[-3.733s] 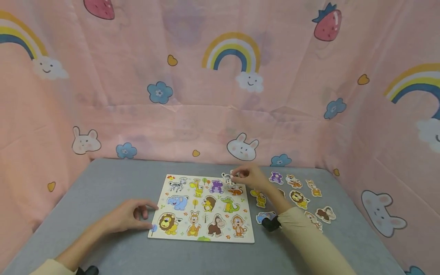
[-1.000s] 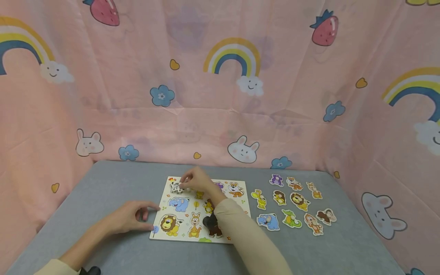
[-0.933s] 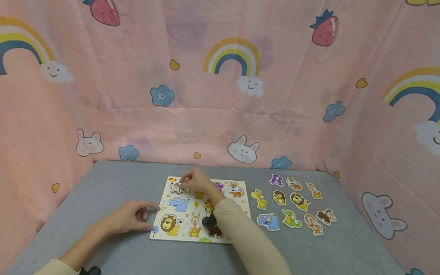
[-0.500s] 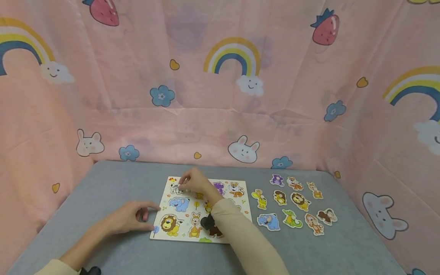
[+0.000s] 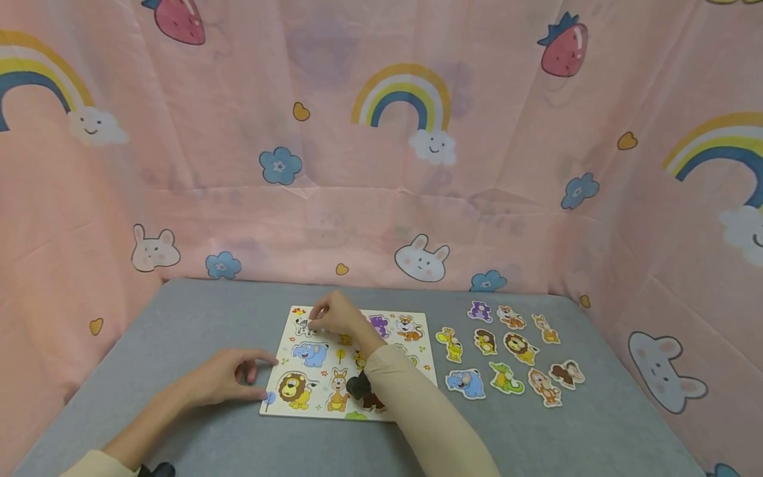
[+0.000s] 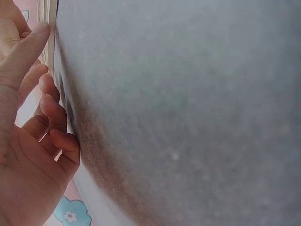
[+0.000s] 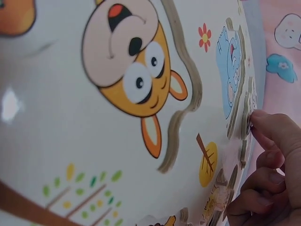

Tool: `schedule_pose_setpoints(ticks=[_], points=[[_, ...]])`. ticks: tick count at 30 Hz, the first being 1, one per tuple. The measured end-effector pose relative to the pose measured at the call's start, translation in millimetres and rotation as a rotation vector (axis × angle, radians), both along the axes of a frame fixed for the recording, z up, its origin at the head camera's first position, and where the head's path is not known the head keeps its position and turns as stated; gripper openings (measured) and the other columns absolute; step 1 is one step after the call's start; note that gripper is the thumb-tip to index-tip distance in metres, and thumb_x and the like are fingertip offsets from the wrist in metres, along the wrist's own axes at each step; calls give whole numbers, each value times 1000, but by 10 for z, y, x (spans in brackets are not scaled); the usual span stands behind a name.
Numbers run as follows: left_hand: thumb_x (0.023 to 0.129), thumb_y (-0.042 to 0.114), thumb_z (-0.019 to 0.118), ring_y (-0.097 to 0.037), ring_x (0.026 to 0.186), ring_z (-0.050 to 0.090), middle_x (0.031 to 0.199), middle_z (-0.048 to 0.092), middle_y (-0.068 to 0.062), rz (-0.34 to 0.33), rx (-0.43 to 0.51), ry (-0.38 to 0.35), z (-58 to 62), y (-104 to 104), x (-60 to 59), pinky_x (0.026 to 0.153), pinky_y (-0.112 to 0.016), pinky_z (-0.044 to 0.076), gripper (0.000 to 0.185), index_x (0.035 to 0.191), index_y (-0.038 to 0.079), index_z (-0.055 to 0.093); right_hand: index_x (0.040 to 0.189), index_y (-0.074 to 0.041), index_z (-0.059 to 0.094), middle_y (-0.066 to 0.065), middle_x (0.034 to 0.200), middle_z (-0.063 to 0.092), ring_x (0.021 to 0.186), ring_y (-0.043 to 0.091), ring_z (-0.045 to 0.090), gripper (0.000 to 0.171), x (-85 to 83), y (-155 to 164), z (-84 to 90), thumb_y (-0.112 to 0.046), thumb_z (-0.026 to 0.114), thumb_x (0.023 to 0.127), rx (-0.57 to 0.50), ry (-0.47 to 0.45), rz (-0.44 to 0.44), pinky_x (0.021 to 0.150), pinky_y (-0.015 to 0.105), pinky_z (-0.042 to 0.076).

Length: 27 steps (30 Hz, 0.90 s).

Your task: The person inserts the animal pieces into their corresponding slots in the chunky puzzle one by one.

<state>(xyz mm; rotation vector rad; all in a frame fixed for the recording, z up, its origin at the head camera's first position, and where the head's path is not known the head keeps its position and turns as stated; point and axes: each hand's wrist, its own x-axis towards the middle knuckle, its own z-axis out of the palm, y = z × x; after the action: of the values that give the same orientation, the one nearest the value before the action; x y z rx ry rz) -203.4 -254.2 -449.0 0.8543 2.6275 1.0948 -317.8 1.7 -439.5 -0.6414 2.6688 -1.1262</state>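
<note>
The left hand [image 5: 223,377] rested on the grey worktop [image 5: 179,318] at the left edge of the puzzle board [image 5: 286,404], thumb stretched toward the board's rim and the other fingers loosely bent, holding nothing; in the left wrist view its fingers [image 6: 54,106] lay curled against the worktop [image 6: 188,117].

On the board, the printed elephant [image 5: 308,352], lion [image 5: 293,389] and kangaroo [image 5: 338,389] showed along its left half. At the board's far left corner the right hand [image 5: 336,315] pinched the zebra piece [image 5: 305,324] between thumb and fingertips, the piece sitting at or in its recess there; whether it was fully seated was hard to tell from the head view. The right wrist view showed a fingertip [image 7: 268,125] pressed to the piece's edge [image 7: 247,120] beside the blue elephant [image 7: 229,70].

To the right of the board, 9 loose animal pieces lay on the worktop, among them a giraffe [image 5: 449,343], a blue elephant piece [image 5: 465,383], a crocodile [image 5: 505,379] and a lion piece [image 5: 519,348], all well apart from both hands.
</note>
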Motion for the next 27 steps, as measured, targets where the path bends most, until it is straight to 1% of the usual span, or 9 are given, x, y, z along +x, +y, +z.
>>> schedule_pose_setpoints(ticks=[6,10,15,22,27], points=[[82,36,86,-5,61,48,77,57,5,1,0,3,-4,1,2,55,-24,41,49,121,11,69,85,-12,78,-3,81,60,66,10,51,7,19,2,12,-16,82,87,3,22,3,57,24,41],[82,36,86,-5,61,48,77,57,5,0,0,4,-1,3,5,55,-24,42,49,121,10,69,84,-13,77,-3,81,60,66,11,51,6,21,-4,-1,-16,82,87,6,39,3,57,25,41],[83,34,86,-5,61,47,77,56,4,-7,7,5,7,4,6,55,-24,42,49,121,10,69,83,-13,77,-3,80,61,68,12,51,7,26,-11,0,-16,82,87,10,33,-9,59,25,41],[83,34,86,-4,61,47,77,56,5,-13,2,6,3,0,-3,55,-24,41,48,120,10,68,83,-13,76,-2,76,60,61,11,50,8,34,-28,3,-18,83,86,29,21,-38,53,25,40],[83,35,86,-4,61,47,77,56,5,-10,0,-1,-4,0,-6,55,-24,41,48,120,10,68,82,-14,76,-2,76,60,60,11,50,9,41,-42,12,-18,83,86,42,14,-53,52,25,40]])
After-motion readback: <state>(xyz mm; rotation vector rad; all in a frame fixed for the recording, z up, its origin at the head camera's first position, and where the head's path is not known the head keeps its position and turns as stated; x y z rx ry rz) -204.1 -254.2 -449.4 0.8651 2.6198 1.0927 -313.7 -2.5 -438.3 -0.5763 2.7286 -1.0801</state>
